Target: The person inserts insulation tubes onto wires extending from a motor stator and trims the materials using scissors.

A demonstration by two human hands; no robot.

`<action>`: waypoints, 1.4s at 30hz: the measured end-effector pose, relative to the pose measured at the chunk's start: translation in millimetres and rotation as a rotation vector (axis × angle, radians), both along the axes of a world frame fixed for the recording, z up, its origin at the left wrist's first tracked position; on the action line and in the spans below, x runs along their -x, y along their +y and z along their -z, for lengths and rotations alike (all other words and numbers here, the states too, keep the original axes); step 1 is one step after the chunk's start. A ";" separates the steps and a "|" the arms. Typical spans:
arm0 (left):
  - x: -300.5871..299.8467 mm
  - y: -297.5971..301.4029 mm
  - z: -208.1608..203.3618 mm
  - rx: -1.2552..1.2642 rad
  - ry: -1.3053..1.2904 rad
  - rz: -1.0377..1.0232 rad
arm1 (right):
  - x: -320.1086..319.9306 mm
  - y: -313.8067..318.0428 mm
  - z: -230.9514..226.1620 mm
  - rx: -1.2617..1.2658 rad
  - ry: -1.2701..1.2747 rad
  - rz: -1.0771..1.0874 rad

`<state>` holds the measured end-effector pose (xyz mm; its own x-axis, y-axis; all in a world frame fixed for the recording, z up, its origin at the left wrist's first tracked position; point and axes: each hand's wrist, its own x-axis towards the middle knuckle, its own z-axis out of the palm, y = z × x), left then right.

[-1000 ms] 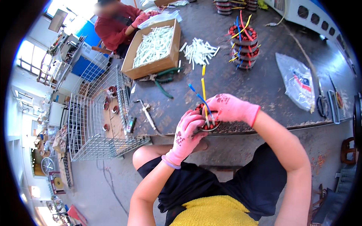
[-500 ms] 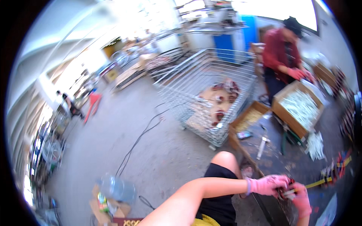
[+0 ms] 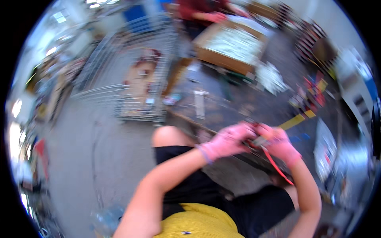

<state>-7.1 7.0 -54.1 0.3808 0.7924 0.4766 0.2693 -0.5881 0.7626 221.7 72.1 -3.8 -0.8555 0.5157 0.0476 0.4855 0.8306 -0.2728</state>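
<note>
Coil (image 3: 253, 145), blurred; red wire (image 3: 274, 165) toward five o'clock; left hand (image 3: 232, 139) at nine, right hand (image 3: 280, 143) at three, both curled closed, gripping it.

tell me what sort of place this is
Likely a workshop or small factory: a wire cage with parts in it stands on the floor, and a cardboard box of white sticks sits on a dark table, another person beside it.

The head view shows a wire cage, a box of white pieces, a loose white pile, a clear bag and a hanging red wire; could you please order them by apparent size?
1. Wire cage
2. Box of white pieces
3. Loose white pile and clear bag: too alike to rank
4. Hanging red wire
</note>
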 end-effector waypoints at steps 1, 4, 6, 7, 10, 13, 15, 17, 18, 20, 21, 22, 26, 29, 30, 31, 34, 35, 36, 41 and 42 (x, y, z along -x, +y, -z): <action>-0.4 1.8 6.8 -0.027 0.007 0.012 | 2.1 -2.6 6.0 -0.048 -0.007 0.021; -19.2 5.3 4.0 -0.127 0.068 0.010 | -14.7 -13.9 -6.9 -0.118 0.009 0.092; -28.2 8.1 2.1 -0.156 0.065 0.036 | -25.3 -18.5 -5.8 -0.085 0.052 0.134; -30.0 7.8 2.5 -0.155 0.063 0.046 | -27.1 -20.9 -7.5 -0.059 0.067 0.152; -26.0 1.9 -2.0 -0.104 0.038 0.051 | -22.0 -23.5 -23.4 0.201 0.112 0.170; -20.3 -3.2 0.6 -0.020 0.016 0.014 | -17.8 -16.4 -17.1 0.362 0.134 0.124; -19.8 -1.7 1.4 -0.005 0.004 0.024 | -15.1 -11.1 -18.8 0.398 0.099 0.089; -19.7 -0.9 0.5 -0.027 0.010 0.041 | -15.3 -11.5 -20.5 0.424 0.107 0.107; -20.0 0.3 0.2 -0.054 0.009 0.045 | -15.7 -9.6 -18.0 0.438 0.109 0.114; -20.3 2.5 1.1 -0.109 0.006 0.051 | -15.8 -8.3 -17.8 0.468 0.120 0.126; -19.7 2.9 1.3 -0.105 0.006 0.054 | -15.4 -8.2 -19.1 0.484 0.129 0.132; -18.8 3.2 1.6 -0.102 0.005 0.057 | -15.2 -8.1 -19.8 0.501 0.139 0.138; -21.7 3.9 2.6 -0.086 -0.025 0.061 | -17.4 -6.5 -13.1 0.585 0.125 0.170; -21.0 4.0 2.8 -0.115 0.016 0.046 | -19.2 -7.6 -16.2 0.663 0.139 0.164; -21.7 4.1 2.6 -0.113 0.023 0.051 | -21.9 -7.5 -16.9 0.653 0.151 0.146; -22.1 4.2 1.8 -0.110 0.030 0.057 | -24.9 -8.0 -17.7 0.642 0.163 0.129; -21.7 3.0 -0.9 -0.102 0.034 0.053 | -27.8 -12.3 -21.7 0.471 0.118 0.127; -22.6 2.9 -1.9 -0.101 0.032 0.053 | -27.6 -13.5 -22.4 0.437 0.088 0.137; -24.2 2.0 -2.7 -0.104 0.031 0.040 | -27.3 -12.3 -16.5 0.450 0.091 0.137; -22.1 3.0 -5.1 -0.101 0.042 0.073 | -26.3 -7.2 -17.2 0.512 0.142 0.028; -21.8 3.7 -6.1 -0.090 0.041 0.083 | -26.4 -5.8 -18.3 0.528 0.152 -0.012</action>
